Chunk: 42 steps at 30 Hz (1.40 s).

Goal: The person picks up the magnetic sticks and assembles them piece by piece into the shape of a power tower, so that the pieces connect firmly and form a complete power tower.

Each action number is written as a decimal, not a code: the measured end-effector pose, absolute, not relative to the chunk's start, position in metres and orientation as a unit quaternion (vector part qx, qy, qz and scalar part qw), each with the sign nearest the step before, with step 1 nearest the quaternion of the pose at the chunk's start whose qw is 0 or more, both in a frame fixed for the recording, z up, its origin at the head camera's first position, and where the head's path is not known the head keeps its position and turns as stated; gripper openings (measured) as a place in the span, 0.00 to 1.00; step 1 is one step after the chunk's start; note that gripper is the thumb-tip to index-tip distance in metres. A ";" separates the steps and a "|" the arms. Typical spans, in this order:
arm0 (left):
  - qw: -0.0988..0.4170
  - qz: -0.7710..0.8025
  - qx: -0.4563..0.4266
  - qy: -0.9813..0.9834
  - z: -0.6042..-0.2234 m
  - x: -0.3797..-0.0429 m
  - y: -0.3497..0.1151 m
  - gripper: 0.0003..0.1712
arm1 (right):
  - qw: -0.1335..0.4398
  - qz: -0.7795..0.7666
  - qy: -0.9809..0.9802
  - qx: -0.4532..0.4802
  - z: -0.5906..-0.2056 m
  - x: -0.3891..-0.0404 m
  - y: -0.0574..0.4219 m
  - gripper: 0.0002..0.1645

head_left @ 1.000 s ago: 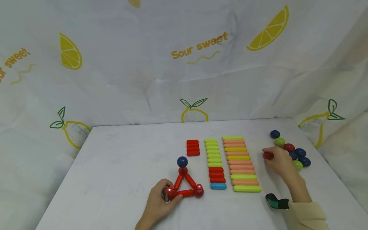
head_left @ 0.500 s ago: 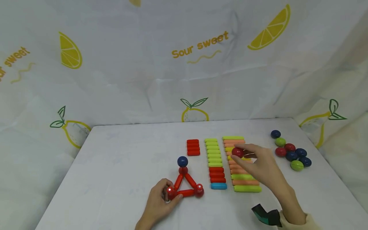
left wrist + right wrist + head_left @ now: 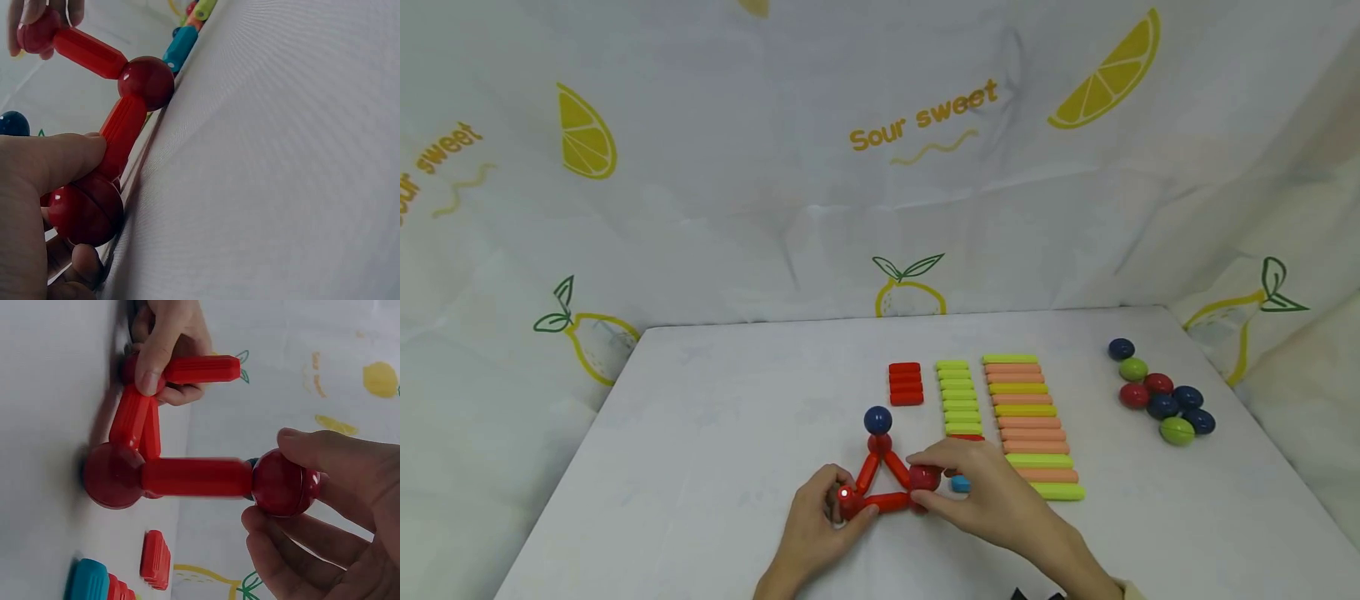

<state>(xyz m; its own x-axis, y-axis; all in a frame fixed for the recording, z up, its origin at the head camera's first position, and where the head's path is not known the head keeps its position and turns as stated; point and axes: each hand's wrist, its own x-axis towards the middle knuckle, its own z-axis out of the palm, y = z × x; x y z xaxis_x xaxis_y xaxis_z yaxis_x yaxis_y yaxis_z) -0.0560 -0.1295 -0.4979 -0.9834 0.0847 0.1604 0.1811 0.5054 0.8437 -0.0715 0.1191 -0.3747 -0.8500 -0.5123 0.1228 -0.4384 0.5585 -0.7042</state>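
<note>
A triangle of red rods (image 3: 887, 502) joined by red balls lies on the table, a red upright rod (image 3: 212, 369) rising from its left corner. My left hand (image 3: 820, 512) grips that corner's red ball (image 3: 87, 209), its thumb along a rod. With thumb and fingers my right hand (image 3: 988, 492) pinches another red ball (image 3: 278, 484), which sits at the top end of the upright rod (image 3: 197, 477) on the right corner. That corner's own ball (image 3: 114, 476) rests low, by the table. A blue ball (image 3: 877, 420) tops the far corner.
Right of the triangle lie rows of short rods: red (image 3: 906, 383), lime (image 3: 957, 396) and longer peach ones (image 3: 1032, 435). The right forearm passes over part of them. Loose red, blue and green balls (image 3: 1163, 406) cluster at the table's right side. A printed cloth (image 3: 760, 208) hangs behind.
From the loose balls, my right hand has carried a red ball leftward over the rods to the top of the triangle's right upright. My left hand has stayed in place.
</note>
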 end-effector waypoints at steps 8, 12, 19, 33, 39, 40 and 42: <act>0.053 -0.495 -0.077 -0.864 -0.498 -0.055 -0.130 0.18 | 0.091 -0.371 0.888 -0.255 -0.372 -0.071 0.121 0.27; 0.045 -0.492 -0.075 -0.866 -0.497 -0.055 -0.130 0.18 | 0.036 -0.369 0.901 -0.227 -0.367 -0.074 0.143 0.26; 0.056 -0.481 -0.084 -0.871 -0.497 -0.056 -0.132 0.18 | -0.149 -0.331 0.920 -0.146 -0.370 -0.108 0.215 0.20; 0.014 -0.492 -0.056 -0.869 -0.494 -0.054 -0.129 0.18 | -0.026 -0.204 0.978 0.020 -0.425 -0.147 0.325 0.26; 0.027 -0.493 -0.067 -0.867 -0.495 -0.055 -0.129 0.17 | 0.002 -0.197 0.980 0.027 -0.428 -0.150 0.322 0.24; 0.027 -0.493 -0.067 -0.867 -0.496 -0.055 -0.130 0.18 | 0.006 -0.197 0.980 0.029 -0.428 -0.150 0.321 0.23; 0.026 -0.494 -0.065 -0.867 -0.496 -0.055 -0.130 0.18 | 0.009 -0.197 0.980 0.030 -0.427 -0.150 0.318 0.22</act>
<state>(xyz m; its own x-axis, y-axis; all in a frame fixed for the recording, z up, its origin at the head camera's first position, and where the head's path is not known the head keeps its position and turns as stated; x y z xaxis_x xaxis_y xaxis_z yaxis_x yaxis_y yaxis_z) -0.0552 -0.1296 -0.4956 -0.9901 0.0872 0.1096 0.1388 0.5035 0.8528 -0.1498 0.3184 -0.4268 -0.9980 0.0562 -0.0287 0.0629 0.9204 -0.3858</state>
